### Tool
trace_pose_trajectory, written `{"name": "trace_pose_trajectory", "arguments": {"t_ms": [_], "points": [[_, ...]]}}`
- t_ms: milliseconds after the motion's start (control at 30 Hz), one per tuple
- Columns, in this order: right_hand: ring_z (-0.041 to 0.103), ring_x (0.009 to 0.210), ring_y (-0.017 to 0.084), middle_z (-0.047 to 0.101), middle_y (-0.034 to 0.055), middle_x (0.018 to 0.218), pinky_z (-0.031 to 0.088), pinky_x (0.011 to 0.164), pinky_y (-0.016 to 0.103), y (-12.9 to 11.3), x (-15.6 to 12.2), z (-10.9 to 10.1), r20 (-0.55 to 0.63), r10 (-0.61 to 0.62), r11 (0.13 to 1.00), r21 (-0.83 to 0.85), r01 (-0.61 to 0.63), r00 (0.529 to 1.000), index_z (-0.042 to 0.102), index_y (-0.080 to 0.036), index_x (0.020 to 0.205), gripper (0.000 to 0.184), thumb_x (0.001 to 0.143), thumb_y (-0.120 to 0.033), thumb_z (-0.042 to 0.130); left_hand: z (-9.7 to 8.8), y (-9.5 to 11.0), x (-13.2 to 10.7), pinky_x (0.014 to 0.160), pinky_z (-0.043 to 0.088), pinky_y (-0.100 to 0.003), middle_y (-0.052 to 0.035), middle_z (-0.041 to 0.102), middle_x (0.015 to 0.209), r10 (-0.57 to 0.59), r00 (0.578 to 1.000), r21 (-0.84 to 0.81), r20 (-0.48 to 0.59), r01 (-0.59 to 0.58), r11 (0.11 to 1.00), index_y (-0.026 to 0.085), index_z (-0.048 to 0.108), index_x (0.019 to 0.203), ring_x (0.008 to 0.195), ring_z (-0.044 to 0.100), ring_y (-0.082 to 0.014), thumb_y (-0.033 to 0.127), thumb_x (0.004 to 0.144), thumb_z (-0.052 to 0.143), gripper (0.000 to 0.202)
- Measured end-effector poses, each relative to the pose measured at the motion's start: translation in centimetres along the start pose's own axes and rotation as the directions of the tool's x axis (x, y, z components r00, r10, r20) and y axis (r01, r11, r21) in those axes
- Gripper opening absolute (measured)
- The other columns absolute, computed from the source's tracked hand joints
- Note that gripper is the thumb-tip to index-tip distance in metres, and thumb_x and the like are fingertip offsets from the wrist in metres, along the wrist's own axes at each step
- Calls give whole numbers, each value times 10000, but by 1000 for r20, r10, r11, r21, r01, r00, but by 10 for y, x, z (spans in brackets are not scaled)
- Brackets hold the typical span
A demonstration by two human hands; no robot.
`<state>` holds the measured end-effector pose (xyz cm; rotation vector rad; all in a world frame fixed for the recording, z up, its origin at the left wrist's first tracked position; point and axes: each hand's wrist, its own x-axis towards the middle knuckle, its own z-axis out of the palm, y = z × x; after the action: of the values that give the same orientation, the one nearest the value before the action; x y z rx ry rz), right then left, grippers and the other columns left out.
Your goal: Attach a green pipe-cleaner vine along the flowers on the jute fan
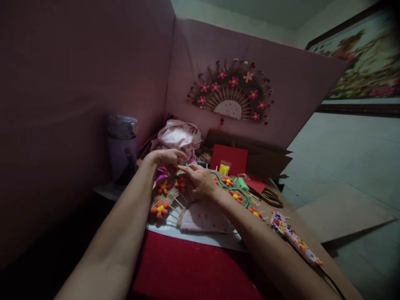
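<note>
A half-round craft fan (170, 198) of sticks and woven twine lies on white paper, with orange clay flowers (160, 209) on its band. A thin green clay strip (243, 191) winds along the right part of the band, and bits of green show by my fingertips. My left hand (168, 159) is over the fan's upper edge, its fingers curled down and partly hidden. Just right of it, my right hand (201, 181) has its fingers drawn together at the green strip, covering the middle of the band. Dotted fabric (204, 218) covers the fan's inner half-circle.
A purple bottle (121, 146) stands left. Crumpled fabric (179, 135), a red card (229, 157), a yellow clay packet (224, 167) and a green clay packet (241, 183) lie behind the fan. A flower-patterned corded tool (295, 239) rests right. A finished fan (231, 91) hangs on the pink panel.
</note>
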<state>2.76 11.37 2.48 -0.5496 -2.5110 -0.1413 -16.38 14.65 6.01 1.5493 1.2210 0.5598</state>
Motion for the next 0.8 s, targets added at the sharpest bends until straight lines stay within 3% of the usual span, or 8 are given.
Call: {"name": "trace_pose_trajectory", "arguments": {"t_ms": [233, 467, 800], "points": [[570, 911, 208, 616, 108, 1018, 474, 818, 347, -2, 1, 1, -16, -8, 1000, 11, 8, 1000, 486, -165, 1256, 405, 853, -202, 500, -1, -1, 0, 563, 473, -246, 17, 594, 616, 7, 1000, -30, 14, -7, 1000, 146, 528, 1158, 578, 594, -144, -16, 504, 481, 675], [561, 968, 203, 647, 108, 1019, 453, 871, 372, -14, 4, -1, -8, -110, 993, 37, 110, 994, 490, -145, 1235, 408, 828, -176, 503, 1, -3, 4, 497, 428, -221, 20, 598, 611, 31, 999, -2, -22, -31, 1000, 134, 551, 1131, 486, 527, -105, -6, 477, 470, 674], [577, 935, 203, 634, 105, 990, 460, 842, 352, -15, 5, 3, 15, -98, 995, 19, 98, 995, 525, -146, 1199, 409, 791, -160, 524, -1, -4, 6, 472, 391, -201, 8, 609, 631, 45, 998, -9, -41, -45, 999, 120, 543, 1146, 509, 528, -108, 9, 501, 519, 655]]}}
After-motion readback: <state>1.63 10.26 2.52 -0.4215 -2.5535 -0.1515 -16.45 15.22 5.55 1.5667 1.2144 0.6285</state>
